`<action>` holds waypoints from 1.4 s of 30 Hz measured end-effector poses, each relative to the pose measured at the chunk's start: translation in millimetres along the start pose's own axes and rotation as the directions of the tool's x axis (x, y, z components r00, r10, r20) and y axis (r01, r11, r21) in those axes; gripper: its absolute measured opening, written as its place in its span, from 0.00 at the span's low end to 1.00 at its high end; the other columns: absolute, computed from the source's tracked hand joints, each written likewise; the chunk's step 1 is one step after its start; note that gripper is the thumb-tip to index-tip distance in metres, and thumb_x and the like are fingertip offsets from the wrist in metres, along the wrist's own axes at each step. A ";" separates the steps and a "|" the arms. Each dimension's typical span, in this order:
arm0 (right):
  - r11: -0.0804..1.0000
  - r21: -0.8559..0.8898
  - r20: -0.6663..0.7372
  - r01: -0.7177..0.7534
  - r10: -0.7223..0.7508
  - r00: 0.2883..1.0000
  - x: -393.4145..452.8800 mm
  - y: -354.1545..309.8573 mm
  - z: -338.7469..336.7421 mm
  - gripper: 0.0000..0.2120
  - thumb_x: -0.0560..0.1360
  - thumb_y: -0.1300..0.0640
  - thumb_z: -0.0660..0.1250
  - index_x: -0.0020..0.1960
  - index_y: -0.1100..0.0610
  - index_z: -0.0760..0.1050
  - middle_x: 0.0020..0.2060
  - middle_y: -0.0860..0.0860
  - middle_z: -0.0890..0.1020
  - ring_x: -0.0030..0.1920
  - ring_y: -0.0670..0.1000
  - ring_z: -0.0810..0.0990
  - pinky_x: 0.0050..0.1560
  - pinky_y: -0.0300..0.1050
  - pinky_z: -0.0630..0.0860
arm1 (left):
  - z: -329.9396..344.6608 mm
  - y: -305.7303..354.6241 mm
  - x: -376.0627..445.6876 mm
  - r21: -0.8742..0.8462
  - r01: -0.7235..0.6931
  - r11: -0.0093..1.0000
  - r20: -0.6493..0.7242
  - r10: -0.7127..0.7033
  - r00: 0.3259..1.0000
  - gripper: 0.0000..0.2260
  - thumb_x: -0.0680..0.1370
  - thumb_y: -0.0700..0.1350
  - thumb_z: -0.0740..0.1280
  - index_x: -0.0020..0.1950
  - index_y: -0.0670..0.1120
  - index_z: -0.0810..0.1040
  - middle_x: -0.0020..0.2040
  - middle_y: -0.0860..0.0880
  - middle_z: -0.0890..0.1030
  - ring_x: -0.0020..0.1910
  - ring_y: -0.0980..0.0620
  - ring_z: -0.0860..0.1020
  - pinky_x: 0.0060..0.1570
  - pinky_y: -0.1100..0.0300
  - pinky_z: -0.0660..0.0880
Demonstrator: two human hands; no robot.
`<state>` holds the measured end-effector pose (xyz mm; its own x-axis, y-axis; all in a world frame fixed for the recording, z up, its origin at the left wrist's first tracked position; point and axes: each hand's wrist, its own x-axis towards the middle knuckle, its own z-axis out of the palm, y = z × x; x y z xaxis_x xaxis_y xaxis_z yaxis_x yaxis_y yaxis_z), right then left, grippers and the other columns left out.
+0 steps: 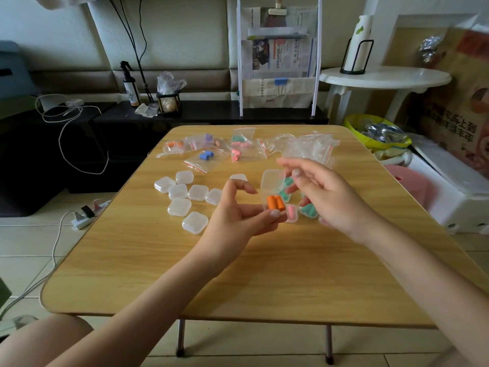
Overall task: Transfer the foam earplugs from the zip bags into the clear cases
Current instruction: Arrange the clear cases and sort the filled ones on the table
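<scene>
My left hand point(238, 213) holds an open clear case point(272, 185) by its lower half, thumb on the front edge. Two orange earplugs point(275, 203) lie in the case, and its lid stands up. My right hand point(325, 194) hovers just right of the lid with loose fingers and holds nothing. Beneath it on the wooden table point(211, 274) sit filled cases with green earplugs point(309, 210) and pink earplugs point(291, 212). Several shut empty cases point(185, 197) lie to the left. Zip bags with orange point(174, 145), blue point(206, 155) and pink earplugs point(235, 156) lie at the far side.
Several empty zip bags point(312, 148) are piled at the far right of the table. A white round side table point(383, 78) and a newspaper rack point(277, 62) stand behind. A power strip point(84, 217) and cables lie on the floor at left.
</scene>
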<state>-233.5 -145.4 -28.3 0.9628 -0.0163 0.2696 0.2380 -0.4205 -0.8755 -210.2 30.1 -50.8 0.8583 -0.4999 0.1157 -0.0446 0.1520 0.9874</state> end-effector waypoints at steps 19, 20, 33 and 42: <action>0.871 -0.362 0.107 0.332 -0.314 0.943 -5.9 10.8 14.3 0.13 0.70 0.62 0.74 0.51 0.48 0.78 0.47 0.43 0.80 0.51 0.38 0.75 0.47 0.26 0.69 | -8.5 -0.1 5.6 -0.303 0.296 0.906 0.064 -0.290 0.955 0.22 0.72 0.45 0.68 0.63 0.37 0.72 0.49 0.40 0.83 0.47 0.47 0.83 0.49 0.57 0.80; 0.861 -0.373 0.084 0.346 -0.340 0.937 -6.0 12.6 15.7 0.13 0.70 0.64 0.74 0.50 0.50 0.79 0.47 0.45 0.81 0.51 0.36 0.75 0.47 0.24 0.68 | -8.5 0.3 5.8 -0.317 0.303 0.899 0.070 -0.296 0.953 0.21 0.72 0.45 0.68 0.62 0.37 0.72 0.48 0.40 0.83 0.46 0.47 0.83 0.49 0.57 0.80; 0.942 -0.254 0.191 0.221 -0.175 0.966 -0.3 21.0 20.1 0.07 0.76 0.53 0.67 0.51 0.43 0.73 0.53 0.43 0.80 0.50 0.48 0.82 0.50 0.50 0.81 | -9.0 3.6 5.4 -0.173 0.282 0.944 -0.020 -0.290 0.957 0.16 0.78 0.39 0.66 0.64 0.42 0.68 0.49 0.40 0.84 0.47 0.45 0.84 0.44 0.59 0.81; 0.951 -0.279 -0.107 0.132 -0.167 0.980 25.0 26.0 16.7 0.10 0.72 0.51 0.72 0.52 0.49 0.76 0.46 0.41 0.79 0.44 0.41 0.79 0.45 0.35 0.75 | -50.2 9.6 12.1 0.942 -0.024 0.334 -0.086 0.308 0.947 0.05 0.80 0.47 0.61 0.55 0.49 0.71 0.43 0.54 0.81 0.38 0.53 0.78 0.36 0.52 0.77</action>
<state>-201.1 -141.6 -51.1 0.8902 -0.0425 0.4536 0.3180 -0.6551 -0.6854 -174.5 68.3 -45.3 0.8432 -0.3537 0.4048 -0.5168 -0.7406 0.4294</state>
